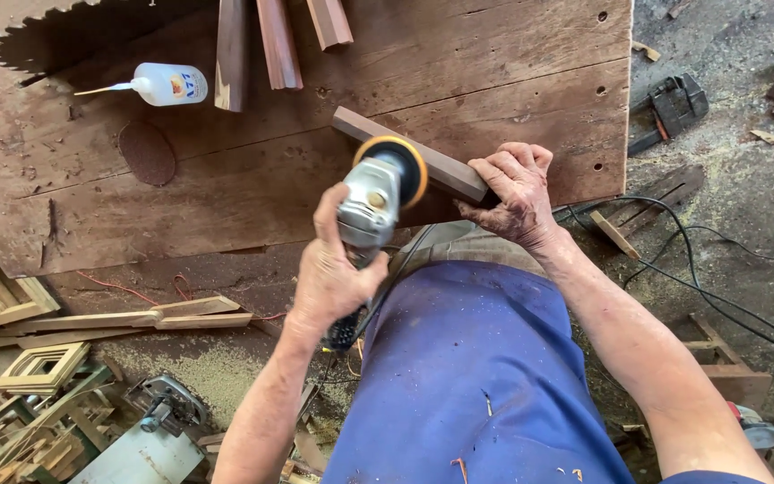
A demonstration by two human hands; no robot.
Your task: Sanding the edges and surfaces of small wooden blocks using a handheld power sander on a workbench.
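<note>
My left hand (pixel 329 269) grips the body of a grey angle grinder (pixel 369 202) with an orange-rimmed sanding disc (pixel 398 159). The disc rests against a dark wooden strip (pixel 445 170) lying on the worn wooden workbench (pixel 226 193). My right hand (pixel 514 193) holds down the near right end of that strip at the bench edge. The grinder's black cable (pixel 405 260) runs down toward my blue trousers.
A white glue bottle (pixel 167 84), a loose round sanding disc (pixel 147 152) and three reddish wood strips (pixel 275 40) lie on the bench; a saw blade's shadow at top left. On the floor: wooden frames (pixel 42 367), a circular saw (pixel 167 408), cables (pixel 700 269), sawdust.
</note>
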